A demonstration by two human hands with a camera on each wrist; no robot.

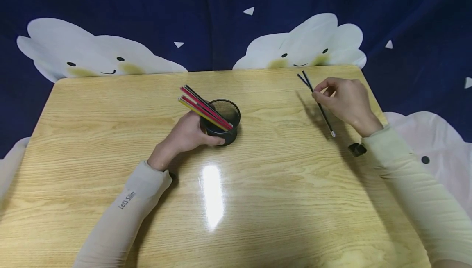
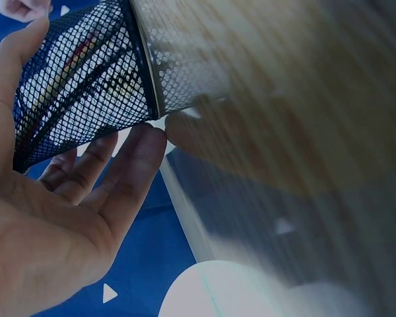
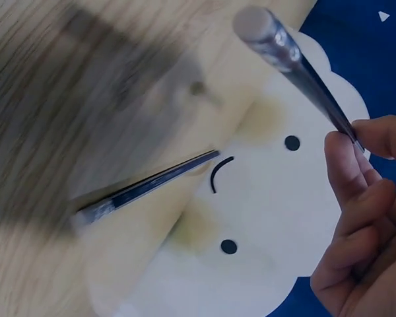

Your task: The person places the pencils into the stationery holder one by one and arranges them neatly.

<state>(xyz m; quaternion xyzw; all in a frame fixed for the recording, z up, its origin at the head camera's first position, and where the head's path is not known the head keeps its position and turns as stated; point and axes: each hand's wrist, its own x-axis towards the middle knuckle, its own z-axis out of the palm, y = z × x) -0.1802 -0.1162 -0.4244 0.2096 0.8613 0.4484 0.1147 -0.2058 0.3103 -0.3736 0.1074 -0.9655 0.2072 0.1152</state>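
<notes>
My left hand [image 1: 188,133] grips a black mesh pencil cup [image 1: 236,130] near the middle of the table. In the left wrist view the thumb is on one side of the mesh and the fingers on the other, near the base. Several pencils [image 1: 204,113], red, black and yellow, lean in the cup and stick out past its left rim. Over at the right, my right hand [image 1: 344,98] pinches a dark pencil [image 1: 324,116] between thumb and forefinger, its eraser end toward me. A second dark pencil [image 3: 158,185] lies on the table below it.
The wooden table [image 1: 280,202] ends at the back against a dark blue curtain [image 1: 217,22] with smiling white clouds. A small black object [image 1: 357,149] shows by the right sleeve's cuff. A bright reflection lies on the table in front of the cup.
</notes>
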